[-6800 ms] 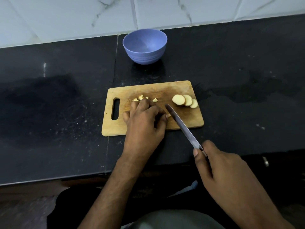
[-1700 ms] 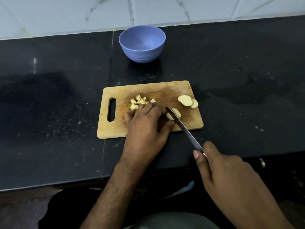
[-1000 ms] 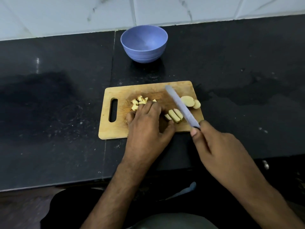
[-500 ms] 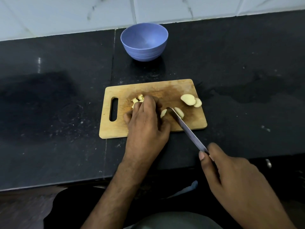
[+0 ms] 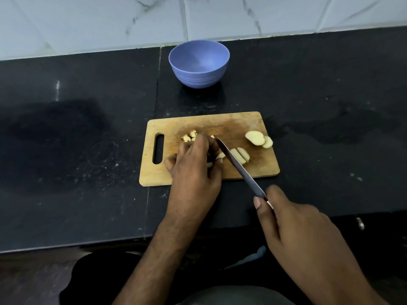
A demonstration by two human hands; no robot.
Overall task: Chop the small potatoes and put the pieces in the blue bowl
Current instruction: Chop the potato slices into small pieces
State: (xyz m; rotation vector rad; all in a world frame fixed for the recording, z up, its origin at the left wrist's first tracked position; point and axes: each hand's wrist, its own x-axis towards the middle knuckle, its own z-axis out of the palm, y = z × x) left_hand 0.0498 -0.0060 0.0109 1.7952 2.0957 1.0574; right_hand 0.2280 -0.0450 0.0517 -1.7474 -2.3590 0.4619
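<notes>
Two bare hands work over a wooden cutting board (image 5: 198, 124) on a black stone counter (image 5: 77, 139), seen from a head cam looking down. Hidden bits first: the left hand (image 5: 193, 175) covers the potato piece being cut, so only a pale sliver shows at its fingertips, beside the blade; part of the pile of small chopped potato bits (image 5: 189, 136) is also behind those fingers. The knife's handle is buried inside the right hand (image 5: 295, 236), & the right forearm runs out of frame at bottom right. A small shiny object at the counter's front edge, far right, is too blurred to ID. Fingers: left hand is curled, knuckles up, fingertips pressed down on the board w/ the thumb tucked near the blade, pinning the hidden piece. Right hand is closed round the knife (image 5: 239, 168), index finger laid along the blade's spine; the blade angles up-left, tip near the left fingertips, edge down on the board btwn that hand & two cut potato sticks (image 5: 241, 155) just right of it. Two round potato slices (image 5: 258, 139) overlap near the board's right end. Blue bowl (image 5: 199, 62) sits well behind the board, near the white marbled wall tiles (image 5: 110, 20); nothing seen in the part of its inside that shows. No labels or writing readable anywhere.
</notes>
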